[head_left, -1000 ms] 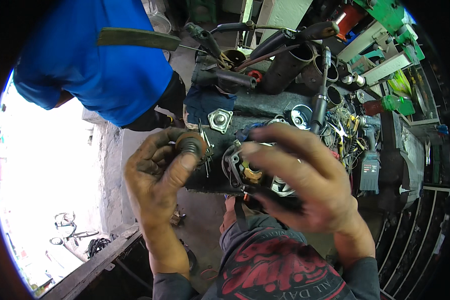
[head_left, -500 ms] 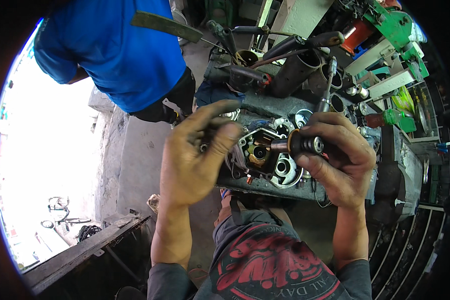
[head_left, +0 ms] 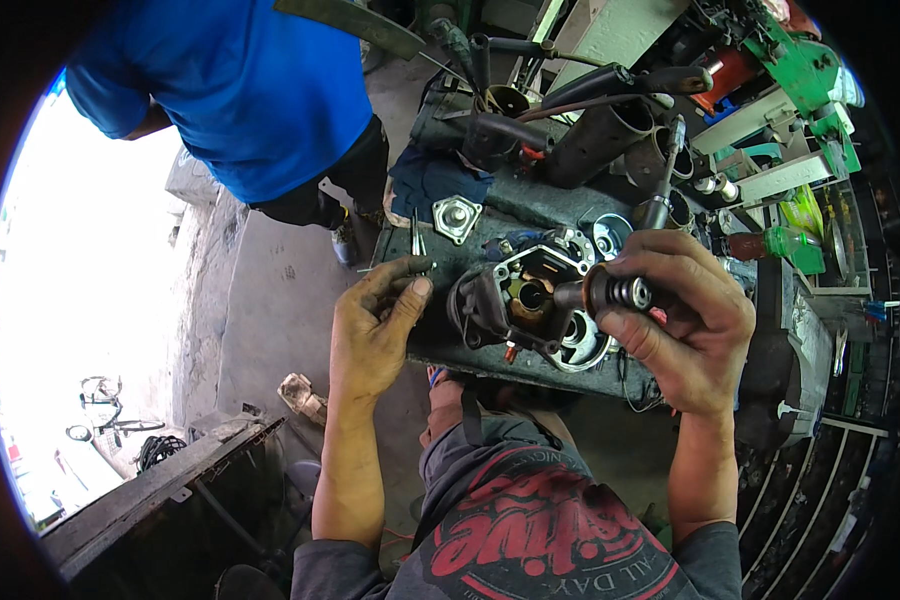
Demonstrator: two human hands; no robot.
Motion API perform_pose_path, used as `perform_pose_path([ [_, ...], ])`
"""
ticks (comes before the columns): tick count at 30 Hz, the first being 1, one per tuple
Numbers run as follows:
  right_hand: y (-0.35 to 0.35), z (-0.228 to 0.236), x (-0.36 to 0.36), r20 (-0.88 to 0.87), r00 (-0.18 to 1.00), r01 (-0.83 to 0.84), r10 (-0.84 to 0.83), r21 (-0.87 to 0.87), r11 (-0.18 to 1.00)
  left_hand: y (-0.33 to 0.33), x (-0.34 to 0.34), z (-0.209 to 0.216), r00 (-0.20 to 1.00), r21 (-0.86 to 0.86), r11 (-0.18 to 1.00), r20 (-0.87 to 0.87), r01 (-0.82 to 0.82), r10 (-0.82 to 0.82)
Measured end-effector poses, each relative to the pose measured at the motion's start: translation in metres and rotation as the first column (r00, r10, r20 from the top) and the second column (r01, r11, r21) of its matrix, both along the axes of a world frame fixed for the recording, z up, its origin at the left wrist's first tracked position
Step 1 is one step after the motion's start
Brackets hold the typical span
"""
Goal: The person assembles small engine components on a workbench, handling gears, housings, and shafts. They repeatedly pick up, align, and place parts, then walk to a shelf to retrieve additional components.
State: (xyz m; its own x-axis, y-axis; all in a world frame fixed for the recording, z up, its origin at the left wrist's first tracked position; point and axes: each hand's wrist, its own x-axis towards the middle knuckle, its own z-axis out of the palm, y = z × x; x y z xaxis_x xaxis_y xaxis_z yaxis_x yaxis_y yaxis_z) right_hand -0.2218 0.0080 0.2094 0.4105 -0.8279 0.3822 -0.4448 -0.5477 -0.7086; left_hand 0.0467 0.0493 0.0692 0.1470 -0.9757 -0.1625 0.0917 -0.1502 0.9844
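Observation:
My right hand (head_left: 685,315) grips a spring-loaded metal shaft (head_left: 570,294) with a brownish ring and a dark coil at its right end. Its left tip hangs over a grey metal pump-like housing (head_left: 480,305), whose angular opening shows a brass-coloured bore. Left of that housing, my left hand (head_left: 375,335) has thumb and forefinger brought together, with a small glint at the tips; what they pinch is too small to name. A socket wrench (head_left: 660,200) extends beyond my right fingers; whether they hold it too, I cannot tell.
On the dark workbench (head_left: 440,345) are a star-shaped metal cover (head_left: 457,219), a slim pointed tool (head_left: 416,236), a dark blue cloth (head_left: 425,190) and dark cylinders (head_left: 600,140) holding tools. A person in a blue shirt (head_left: 260,100) stands at upper left. A green-capped bottle (head_left: 778,241) is at right.
My left hand has drawn away from the housing toward the left, and its fingers have come together. The star-shaped cover now shows. My right hand still holds the shaft over the housing.

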Motion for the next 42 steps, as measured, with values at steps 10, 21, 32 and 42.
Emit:
perform_pose_path([
  [10,-0.008,-0.011,0.016,-0.275,0.958,-0.109,0.088,-0.063,0.992,0.0,-0.006,-0.002,0.998,-0.037,0.999,0.055,-0.002,0.004],
  [21,-0.043,-0.017,0.017,-0.405,0.896,-0.047,0.181,0.32,0.946,-0.023,-0.027,0.015,0.948,-0.207,0.973,-0.28,0.097,-0.154],
  [32,-0.05,-0.02,0.01,-0.28,0.934,-0.072,0.224,0.468,0.881,-0.043,-0.055,0.018,0.847,-0.321,0.907,-0.365,0.274,-0.385],
  [42,0.078,-0.082,-0.05,0.407,0.825,0.222,-0.391,0.404,0.887,-0.058,-0.059,0.026,0.855,-0.207,0.874,-0.203,0.439,-0.477],
])
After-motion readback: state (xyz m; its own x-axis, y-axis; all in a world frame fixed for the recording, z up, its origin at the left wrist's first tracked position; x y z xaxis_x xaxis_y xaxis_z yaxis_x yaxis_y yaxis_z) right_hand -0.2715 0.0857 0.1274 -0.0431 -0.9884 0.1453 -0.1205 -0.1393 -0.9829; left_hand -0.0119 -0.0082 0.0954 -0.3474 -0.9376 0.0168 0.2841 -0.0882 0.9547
